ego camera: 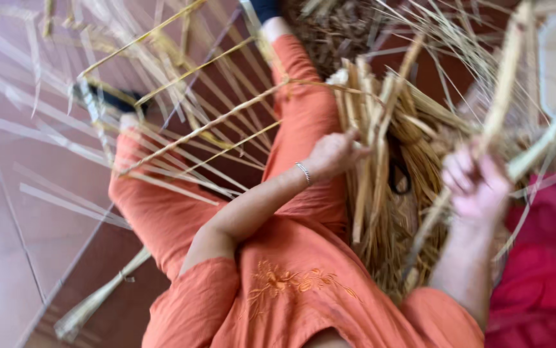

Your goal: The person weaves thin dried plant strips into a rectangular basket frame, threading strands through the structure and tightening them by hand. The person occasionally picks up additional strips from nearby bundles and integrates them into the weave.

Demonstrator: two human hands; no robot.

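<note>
- Left hand (332, 153): fingers closed around the upper part of a bundle of straw stalks (381, 193) lying across the lap, on the orange garment (291, 277).
- One silver bracelet (303, 173) on the left wrist.
- Right hand (477, 183): blurred; fingers curled around one thick pale stalk (506, 90) rising toward the upper right.
- Loose split strips (181, 138), too many and too blurred to count, fan out over the two legs and the tiled floor (7, 258).
- One tied straw bundle (97, 303) lies on the floor at lower left.
- One red cloth (542, 270) sits just beside the right arm.
</note>
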